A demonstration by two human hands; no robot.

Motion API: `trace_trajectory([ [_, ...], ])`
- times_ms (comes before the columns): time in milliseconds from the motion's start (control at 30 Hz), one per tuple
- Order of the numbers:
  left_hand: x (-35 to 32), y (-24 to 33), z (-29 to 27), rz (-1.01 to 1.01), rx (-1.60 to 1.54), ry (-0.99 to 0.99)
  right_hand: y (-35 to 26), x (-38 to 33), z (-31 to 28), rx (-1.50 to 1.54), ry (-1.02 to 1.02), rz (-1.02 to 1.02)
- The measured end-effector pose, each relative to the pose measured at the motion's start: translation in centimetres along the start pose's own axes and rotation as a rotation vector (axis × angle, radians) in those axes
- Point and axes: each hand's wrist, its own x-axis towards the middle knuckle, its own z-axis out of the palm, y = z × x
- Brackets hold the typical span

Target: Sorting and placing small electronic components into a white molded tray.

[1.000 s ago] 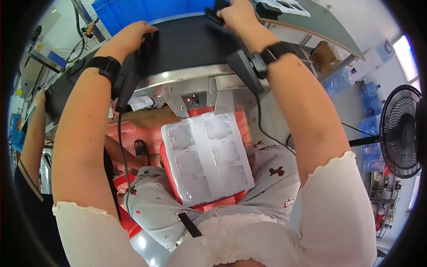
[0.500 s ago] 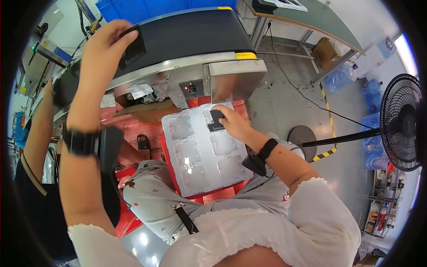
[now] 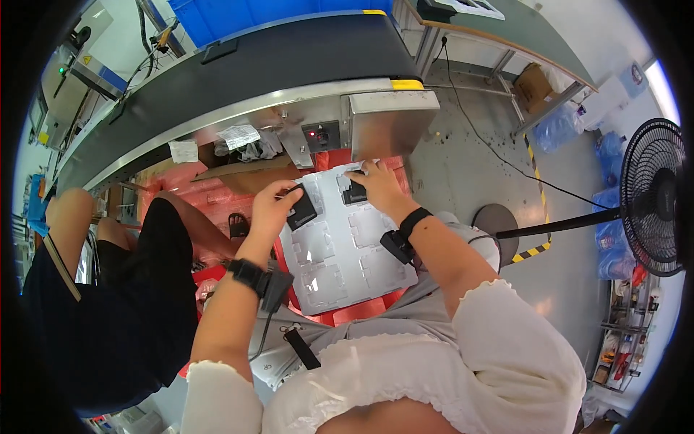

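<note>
A clear plastic tray (image 3: 345,267) with several square pockets lies on my lap. My left hand (image 3: 272,208) grips a small black square part (image 3: 302,208) over the tray's upper left pocket. Over at the upper right pocket, my right hand (image 3: 377,186) presses a second black square part (image 3: 355,192). Both wrists wear black bands. The other pockets look empty.
A black conveyor belt (image 3: 238,72) with a steel frame runs across the top. A person in dark clothes (image 3: 101,304) sits at my left. Red crates (image 3: 210,202) stand under the tray. A black standing fan (image 3: 654,195) is at the right, a bench (image 3: 520,36) behind.
Both hands left the conveyor belt and came down to the tray, the right first, then the left. Each now has a black part at the tray's upper pockets.
</note>
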Motion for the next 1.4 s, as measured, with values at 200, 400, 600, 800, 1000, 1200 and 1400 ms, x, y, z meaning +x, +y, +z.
trace_trajectory([
  [200,3.3,-4.8,2.0,0.131,0.495,-0.125,-2.4,-3.2,-0.8,-0.001,-0.041,-0.078],
  [400,-0.7,-8.1,2.2,0.452,0.751,-0.081,-3.1,-6.0,-0.7,-0.105,-0.069,-0.123],
  [600,-6.3,-7.4,3.0,0.527,1.002,-0.220,-3.1,-5.5,-2.9,-0.111,-0.263,-0.099],
  [800,-6.1,-6.3,2.6,0.426,0.783,-0.305,-5.4,-1.7,-13.0,0.633,-0.399,-0.172],
  [1000,-6.2,-3.9,0.6,0.599,0.642,-0.171,-5.1,10.5,-26.8,0.745,0.260,-0.038],
  [1200,-2.6,12.4,-4.5,0.808,0.500,-0.004,7.1,22.6,-24.8,0.143,0.267,0.560],
  [1400,11.5,19.3,-11.2,0.952,0.935,0.402,8.9,21.8,-24.4,0.178,0.197,0.549],
])
